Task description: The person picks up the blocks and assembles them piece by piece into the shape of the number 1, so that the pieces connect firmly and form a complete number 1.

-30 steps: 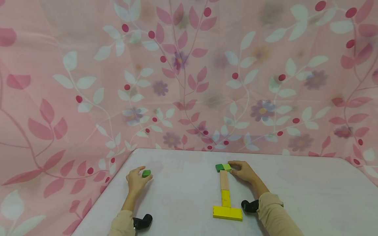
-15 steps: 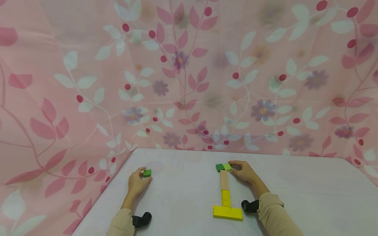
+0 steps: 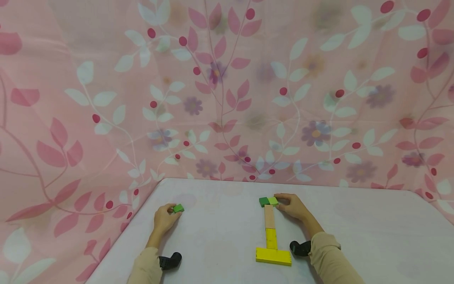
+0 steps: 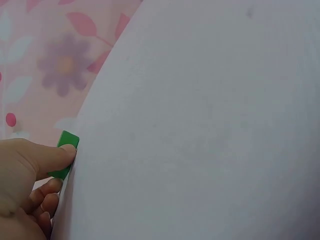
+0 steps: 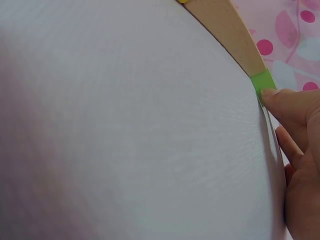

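Observation:
My left hand [image 3: 162,221] pinches a green block [image 3: 179,208] between thumb and fingers at the table's left. The thumb lies across that block's face in the left wrist view. At the far end of a row of blocks, my right hand [image 3: 292,207] pinches a light green block [image 3: 272,200], with its thumb [image 5: 285,102] on the near end. A dark green block [image 3: 264,202] sits against its left side. Toward me from this pair run a plain wooden block [image 3: 269,216], a yellow block [image 3: 271,238] and a wide yellow piece [image 3: 273,256] laid crosswise.
A white cloth covers the table [image 3: 220,228]. Behind it hangs a pink floral curtain [image 3: 227,98]. Black wrist cameras stick out inward from the left sleeve [image 3: 145,268] and the right sleeve [image 3: 331,258], the right one close beside the block row.
The green block has turned in my left hand and now sits tilted, slightly farther right. The left fingers have drawn in around it. My right hand and the row of blocks stay put.

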Demonstrator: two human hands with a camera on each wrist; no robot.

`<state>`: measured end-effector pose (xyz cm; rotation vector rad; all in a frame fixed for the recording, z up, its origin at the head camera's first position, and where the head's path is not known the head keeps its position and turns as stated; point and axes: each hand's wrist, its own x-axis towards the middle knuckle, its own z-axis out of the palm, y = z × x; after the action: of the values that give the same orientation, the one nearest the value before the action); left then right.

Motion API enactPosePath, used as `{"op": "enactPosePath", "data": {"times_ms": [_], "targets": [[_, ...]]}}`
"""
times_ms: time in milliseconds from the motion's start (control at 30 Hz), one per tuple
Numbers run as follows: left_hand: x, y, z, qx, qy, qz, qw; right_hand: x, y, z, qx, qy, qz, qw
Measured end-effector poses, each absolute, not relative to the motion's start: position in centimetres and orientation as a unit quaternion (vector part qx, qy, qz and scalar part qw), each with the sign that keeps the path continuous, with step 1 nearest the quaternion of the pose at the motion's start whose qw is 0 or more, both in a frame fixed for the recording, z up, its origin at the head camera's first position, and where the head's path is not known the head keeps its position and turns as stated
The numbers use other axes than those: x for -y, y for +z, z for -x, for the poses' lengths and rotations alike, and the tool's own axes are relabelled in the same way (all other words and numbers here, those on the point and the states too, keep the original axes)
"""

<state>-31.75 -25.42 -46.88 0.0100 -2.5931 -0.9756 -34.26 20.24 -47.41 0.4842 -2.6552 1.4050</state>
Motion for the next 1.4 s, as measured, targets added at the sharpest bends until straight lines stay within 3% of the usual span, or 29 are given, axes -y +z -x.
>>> {"op": "enactPosePath", "data": {"times_ms": [467, 1200, 1400], "targets": [[25.0, -47.4, 31.3, 0.894, -0.399, -0.016, 0.203, -20.3, -47.6, 34.4, 0.873, 0.461, -0.149, 0.044], [23.1, -47.5, 32.1, 0.881, -0.437, 0.006, 0.18, -20.2, -47.5, 34.4, 0.874, 0.46, -0.149, 0.042], [22.8, -47.5, 32.4, 0.882, -0.438, 0.003, 0.176, -20.4, -47.6, 34.1, 0.864, 0.462, -0.187, 0.073]]}}
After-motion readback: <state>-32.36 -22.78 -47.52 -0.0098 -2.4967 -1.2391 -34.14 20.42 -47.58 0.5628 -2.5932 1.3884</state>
